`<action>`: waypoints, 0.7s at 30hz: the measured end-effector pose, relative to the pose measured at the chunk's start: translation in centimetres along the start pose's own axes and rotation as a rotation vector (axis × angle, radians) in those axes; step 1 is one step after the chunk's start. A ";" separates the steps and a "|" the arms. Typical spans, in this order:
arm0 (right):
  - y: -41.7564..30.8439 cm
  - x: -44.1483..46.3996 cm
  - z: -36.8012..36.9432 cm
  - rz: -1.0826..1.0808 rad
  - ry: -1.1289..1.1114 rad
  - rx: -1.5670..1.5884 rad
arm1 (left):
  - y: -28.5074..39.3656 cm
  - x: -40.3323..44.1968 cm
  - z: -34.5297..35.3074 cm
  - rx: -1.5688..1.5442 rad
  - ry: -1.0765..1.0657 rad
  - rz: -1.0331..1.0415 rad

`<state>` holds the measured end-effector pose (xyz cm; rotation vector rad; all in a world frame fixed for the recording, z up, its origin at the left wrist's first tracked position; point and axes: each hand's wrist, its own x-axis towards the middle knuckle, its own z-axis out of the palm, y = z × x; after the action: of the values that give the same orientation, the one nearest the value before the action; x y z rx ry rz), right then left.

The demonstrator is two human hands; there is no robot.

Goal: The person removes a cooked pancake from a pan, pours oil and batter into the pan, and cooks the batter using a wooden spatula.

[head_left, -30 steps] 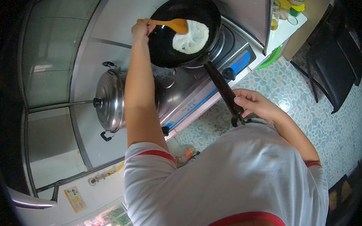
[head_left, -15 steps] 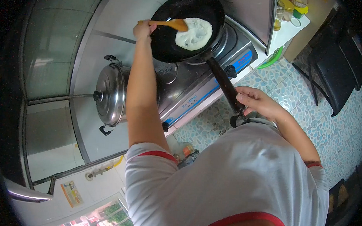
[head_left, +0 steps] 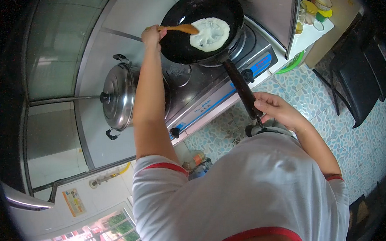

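Note:
My left hand (head_left: 152,36) is closed around the handle of a wooden spatula (head_left: 185,29), reaching over a black wok (head_left: 175,50). The spatula's blade meets the near-left edge of a flat, round white piece of food (head_left: 210,35), perhaps egg or batter; whether they touch is hard to tell. The wok sits tilted on the right burner of a gas stove (head_left: 209,84). Its long dark handle (head_left: 241,89) points toward my body. My right hand (head_left: 274,110) grips the end of that handle, thumb on top and the other fingers partly hidden.
Left of my arm stands a lidded steel pot (head_left: 118,95) on the stove. Jars (head_left: 309,15) crowd a white shelf at the upper right, beyond a metal panel (head_left: 270,18). A black chair (head_left: 358,80) stands on the tiled floor (head_left: 302,91). A bottle (head_left: 194,160) lies low beside the stove.
The spatula has drawn back slightly left relative to the white food, and its blade has turned. The whole view has shifted a little. My right hand keeps its hold on the wok handle.

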<state>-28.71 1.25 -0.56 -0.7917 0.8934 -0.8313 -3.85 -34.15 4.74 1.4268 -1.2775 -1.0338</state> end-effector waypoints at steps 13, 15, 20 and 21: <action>-0.6 0.2 0.7 0.006 0.013 -0.026 | -0.5 -6.2 0.5 0.147 -0.250 0.338; -0.6 0.2 0.5 0.008 -0.012 -0.032 | 0.1 -9.0 0.0 0.355 -0.280 0.379; -0.2 0.5 0.4 -0.005 -0.018 -0.040 | 1.6 -14.5 0.0 0.555 -0.353 0.494; -0.1 0.5 0.3 0.001 -0.015 -0.052 | 2.5 -14.6 0.2 0.552 -0.343 0.479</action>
<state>-28.25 0.81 -0.51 -0.8418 0.9057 -0.8027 -6.16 -19.71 7.21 1.2521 -2.1535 -0.6326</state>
